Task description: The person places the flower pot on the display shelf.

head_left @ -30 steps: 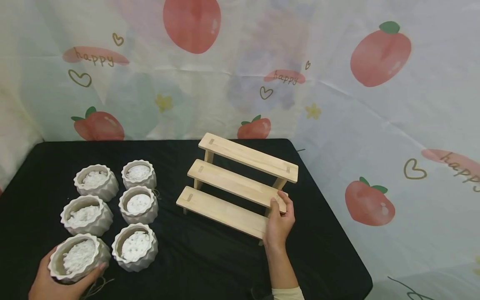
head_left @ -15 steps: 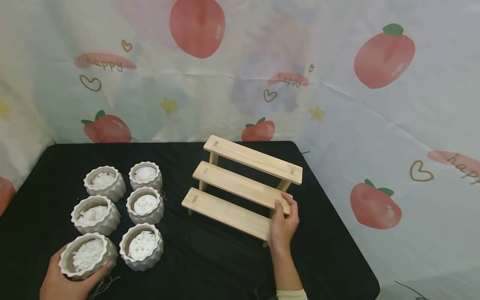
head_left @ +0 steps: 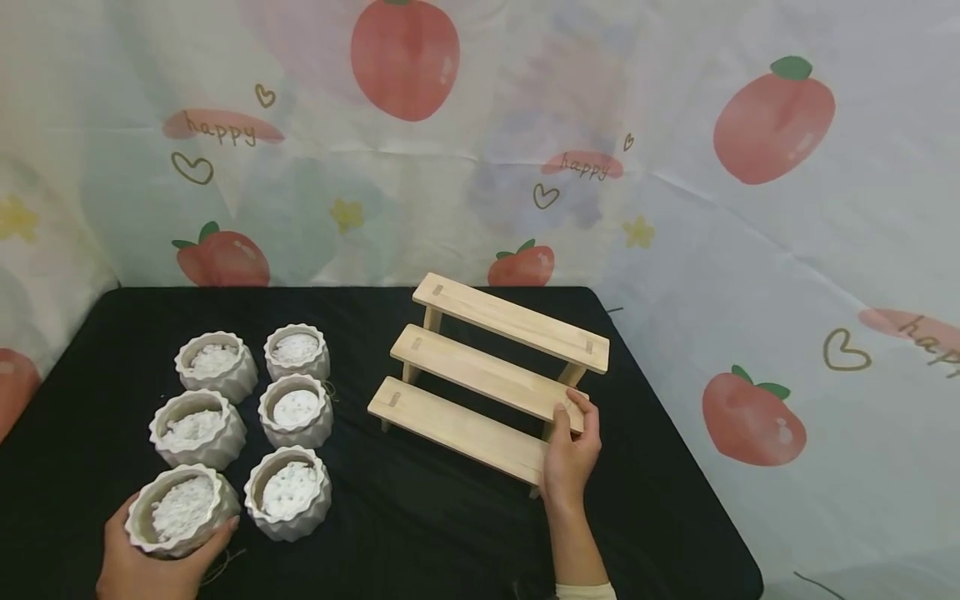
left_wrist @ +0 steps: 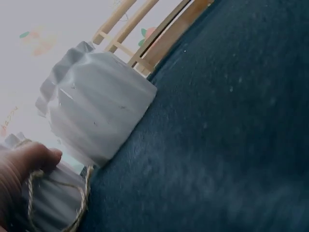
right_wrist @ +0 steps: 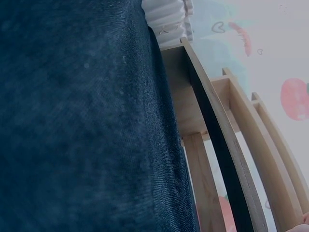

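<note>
At the front left, my left hand [head_left: 153,567] grips a white scalloped flowerpot [head_left: 221,504] around its sides, thumb on the near right side. White crumbly filling lies inside it. In the left wrist view, thin twine [left_wrist: 83,203] hangs by the thumb, and another ribbed white pot [left_wrist: 101,106] stands just beyond. On the right, a three-tier wooden stand [head_left: 480,371] sits at an angle on the black table. My right hand [head_left: 572,458] holds the right end of its middle shelf, thumb on top. The right wrist view catches only a bit of that hand at the lower right corner.
Several similar white pots stand in two columns on the left, among them a front right pot [head_left: 288,496] and a back right pot [head_left: 297,350]. Black cloth [head_left: 420,533] covers the table. A fruit-printed curtain [head_left: 450,208] hangs behind and to the right.
The whole head view has shifted, so everything appears slightly farther right and lower. Both hands keep their holds on the pot and the stand.
</note>
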